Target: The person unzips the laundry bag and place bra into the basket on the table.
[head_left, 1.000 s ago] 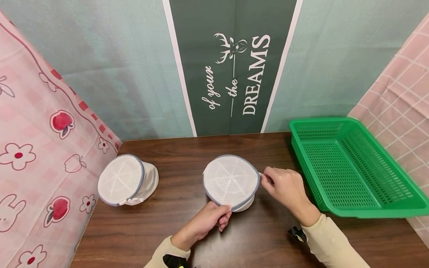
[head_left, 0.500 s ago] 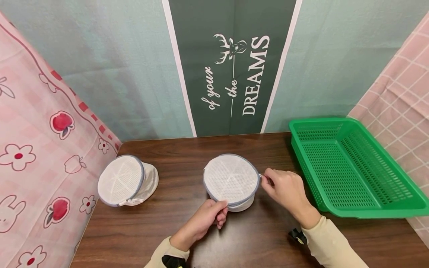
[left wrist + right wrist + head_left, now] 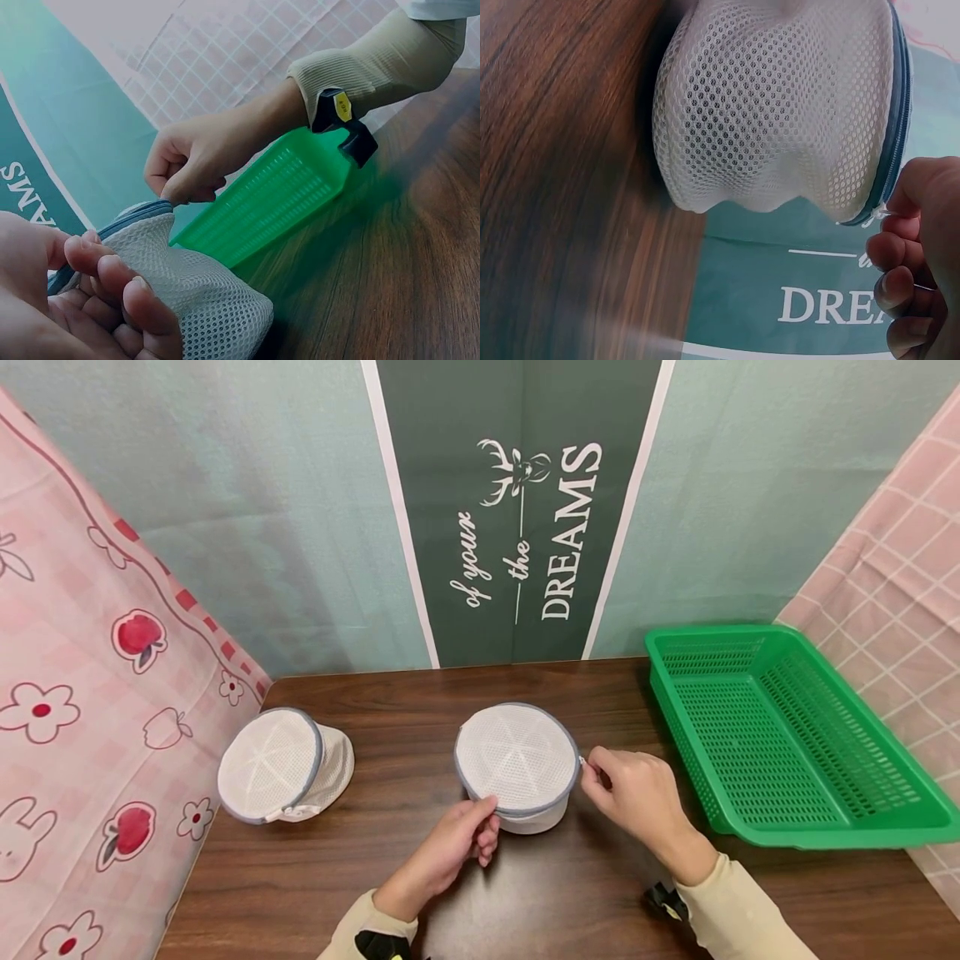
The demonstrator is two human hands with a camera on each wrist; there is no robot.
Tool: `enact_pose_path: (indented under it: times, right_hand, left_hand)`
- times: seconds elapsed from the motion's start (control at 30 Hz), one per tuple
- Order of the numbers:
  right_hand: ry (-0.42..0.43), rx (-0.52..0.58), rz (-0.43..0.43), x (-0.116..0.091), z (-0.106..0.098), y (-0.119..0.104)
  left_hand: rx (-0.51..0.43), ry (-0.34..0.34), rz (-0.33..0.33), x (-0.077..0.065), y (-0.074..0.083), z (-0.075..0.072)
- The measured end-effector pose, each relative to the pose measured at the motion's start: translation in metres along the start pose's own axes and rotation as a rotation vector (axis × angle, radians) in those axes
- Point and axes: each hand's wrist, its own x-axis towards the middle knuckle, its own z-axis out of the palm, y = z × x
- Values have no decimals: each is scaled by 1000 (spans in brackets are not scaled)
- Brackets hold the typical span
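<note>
Head view, left edge: a pink printed curtain (image 3: 90,660), patterned with apples, flowers and a rabbit. Beside it, at the left of the frame, the left mesh bag (image 3: 270,766) sits on the brown wood-grain table (image 3: 397,718), its round, grey-blue-edged top tilted toward the lower left. Behind the table, a pale green backdrop (image 3: 255,527) spans the upper frame, its dark central panel bearing a deer's head and white lettering, "DREAMS" among it. At lower centre, the left hand (image 3: 446,852) pinches the near rim of the central mesh bag (image 3: 517,758), thumb on top, other fingers curled below. This bag stands upright on the table just right of and below the frame's middle; its side wall shows dents in the right wrist view. At its right edge, the right hand (image 3: 637,793) pinches the small white zipper pull (image 3: 876,214) between thumb and forefinger, remaining fingers curled. Both forearms wear beige sleeves, with black devices at the wrists. Further right, near the right hand but apart from it, lies a green perforated basket (image 3: 825,837); behind it, at the right edge, hangs a pink cloth with white grid lines (image 3: 900,577).
</note>
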Motion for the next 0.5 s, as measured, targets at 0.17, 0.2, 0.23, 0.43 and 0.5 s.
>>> enact_pose_path:
  times: [0.17,0.2,0.23,0.43,0.5]
  right_hand:
    - [12,11,0,-2,0,-2]
    - [15,13,-2,-2,0,-3]
    - [17,15,-4,-2,0,-3]
    - [28,24,-4,-4,0,-4]
    - [33,23,1,-4,0,-4]
  left_hand:
    - [-9,35,34,0,1,-2]
    - [-6,39,40,0,1,-2]
    - [-1,39,44,-1,0,-2]
    - [16,18,54,-1,-4,-1]
    - [21,15,58,-1,-5,-2]
